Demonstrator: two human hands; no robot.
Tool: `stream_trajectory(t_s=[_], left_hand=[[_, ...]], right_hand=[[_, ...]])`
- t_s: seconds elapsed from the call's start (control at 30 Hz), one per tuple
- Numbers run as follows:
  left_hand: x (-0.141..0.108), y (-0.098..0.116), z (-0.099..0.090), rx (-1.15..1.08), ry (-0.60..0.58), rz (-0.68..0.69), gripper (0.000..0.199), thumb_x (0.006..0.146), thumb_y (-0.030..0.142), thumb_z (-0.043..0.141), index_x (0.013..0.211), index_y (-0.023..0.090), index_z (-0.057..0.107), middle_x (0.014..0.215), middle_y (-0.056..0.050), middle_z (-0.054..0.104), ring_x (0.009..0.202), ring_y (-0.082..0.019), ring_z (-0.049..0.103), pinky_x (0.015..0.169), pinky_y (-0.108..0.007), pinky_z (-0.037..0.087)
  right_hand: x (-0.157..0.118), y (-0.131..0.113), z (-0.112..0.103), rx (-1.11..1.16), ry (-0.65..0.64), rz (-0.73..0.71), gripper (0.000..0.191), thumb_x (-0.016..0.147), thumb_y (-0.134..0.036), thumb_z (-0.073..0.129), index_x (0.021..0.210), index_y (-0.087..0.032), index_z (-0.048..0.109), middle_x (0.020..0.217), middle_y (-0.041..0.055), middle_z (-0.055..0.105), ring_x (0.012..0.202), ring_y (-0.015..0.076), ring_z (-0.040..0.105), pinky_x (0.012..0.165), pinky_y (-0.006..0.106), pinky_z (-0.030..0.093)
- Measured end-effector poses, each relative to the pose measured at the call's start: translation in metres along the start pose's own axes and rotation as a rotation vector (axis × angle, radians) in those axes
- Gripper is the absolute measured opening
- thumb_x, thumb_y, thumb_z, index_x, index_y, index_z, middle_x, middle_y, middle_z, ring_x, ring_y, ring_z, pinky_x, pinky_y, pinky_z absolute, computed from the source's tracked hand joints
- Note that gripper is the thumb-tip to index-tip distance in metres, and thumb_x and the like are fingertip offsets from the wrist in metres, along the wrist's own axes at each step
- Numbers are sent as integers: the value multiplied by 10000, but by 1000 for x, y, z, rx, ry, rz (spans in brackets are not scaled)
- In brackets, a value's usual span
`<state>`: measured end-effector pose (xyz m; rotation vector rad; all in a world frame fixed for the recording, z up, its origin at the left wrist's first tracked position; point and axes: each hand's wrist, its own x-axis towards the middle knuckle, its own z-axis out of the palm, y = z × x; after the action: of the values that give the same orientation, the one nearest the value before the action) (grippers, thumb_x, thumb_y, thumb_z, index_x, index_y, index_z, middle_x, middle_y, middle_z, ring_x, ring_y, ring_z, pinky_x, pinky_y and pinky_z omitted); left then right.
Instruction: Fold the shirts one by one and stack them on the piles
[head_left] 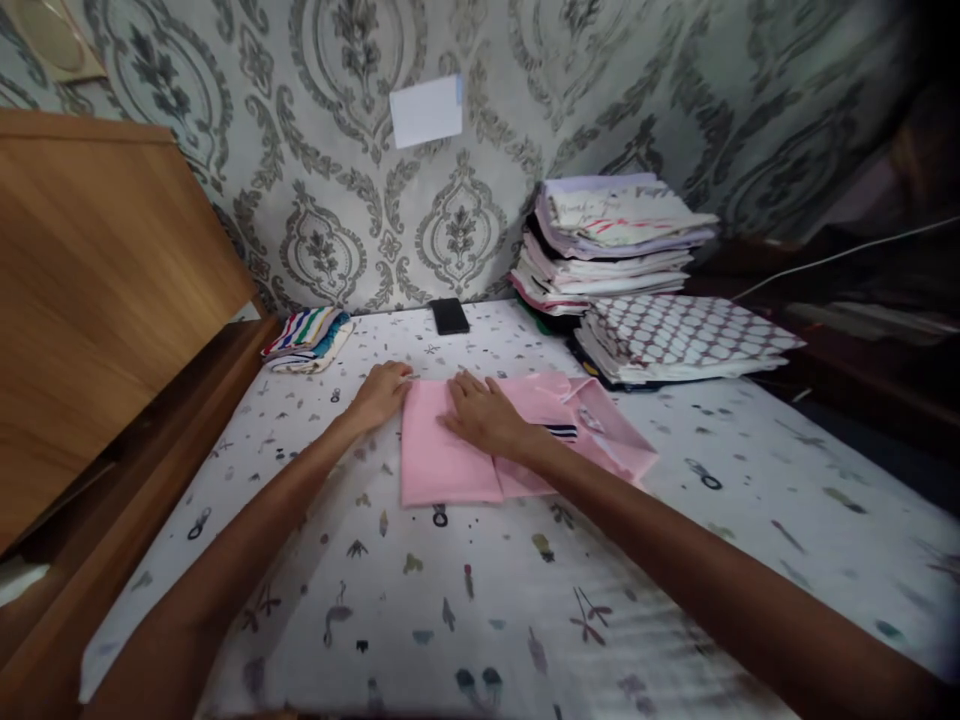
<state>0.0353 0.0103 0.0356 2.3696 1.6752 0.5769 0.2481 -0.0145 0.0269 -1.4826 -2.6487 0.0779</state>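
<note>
A pink shirt (450, 460) lies partly folded on the patterned white bedsheet (420, 620). Its left part is doubled over into a flat panel, while the collar end (611, 430) points right. Dark stripes show on the cloth beside my right forearm. My left hand (381, 395) is at the shirt's upper left edge, fingers bent toward the fold; whether they pinch any cloth is hard to see. My right hand (484, 412) rests flat on top of the folded panel, fingers spread and pressing on the fabric.
A tall stack of folded clothes (615, 250) stands at the back right, with a lower patterned pile (682, 340) before it. A small pile of striped cloth (307, 340) sits back left. A black phone-like object (450, 316) lies near the wall. Wooden furniture (112, 290) borders the left.
</note>
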Motion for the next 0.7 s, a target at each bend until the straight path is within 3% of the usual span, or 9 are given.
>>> stream_trajectory(t_s=[0.1,0.23,0.33,0.43,0.5,0.6,0.7], left_hand=[[21,-3,16,74,-4,-27,156,929,200,523,976,177,670,1060,-95,683,1048,-256,587,976,-380,442],[28,-6,25,105,6,-96,180,912,186,528,757,188,620,914,-96,657,936,-265,582,880,-388,450],[29,-8,27,114,29,-141,199,915,193,518,728,196,588,903,-97,643,937,-271,576,850,-389,442],[24,-9,26,105,60,-155,129,917,193,508,825,192,599,942,-95,641,947,-257,584,842,-372,443],[16,-9,24,9,102,-203,104,923,220,509,960,185,600,935,-80,642,897,-234,602,804,-350,456],[-3,-8,18,-339,143,-381,183,906,265,542,1073,194,568,837,-27,641,765,-190,627,701,-304,468],[-22,-1,6,-689,74,-547,215,840,287,620,1024,192,561,809,-21,671,729,-171,658,643,-272,481]], right_hand=[[0,2,10,-3,-13,30,598,997,-437,440,1442,-38,463,1531,262,450,1461,364,364,1165,568,297],[-2,4,19,12,21,50,623,994,-464,446,1456,-46,451,1564,262,402,1479,354,338,1168,561,286],[-4,4,21,32,40,60,620,994,-450,452,1449,-30,451,1564,272,395,1485,355,326,1173,564,271],[-5,4,22,71,62,57,596,986,-434,478,1425,-31,471,1556,276,404,1474,359,340,1172,569,267],[-5,6,20,136,79,44,574,975,-433,504,1396,-44,498,1543,275,423,1463,362,358,1172,569,264],[-2,14,11,353,121,67,543,975,-448,500,1363,-69,530,1521,257,462,1454,347,379,1182,550,265],[1,26,-4,756,298,175,544,990,-511,440,1335,-113,576,1466,198,549,1401,307,461,1177,491,312]])
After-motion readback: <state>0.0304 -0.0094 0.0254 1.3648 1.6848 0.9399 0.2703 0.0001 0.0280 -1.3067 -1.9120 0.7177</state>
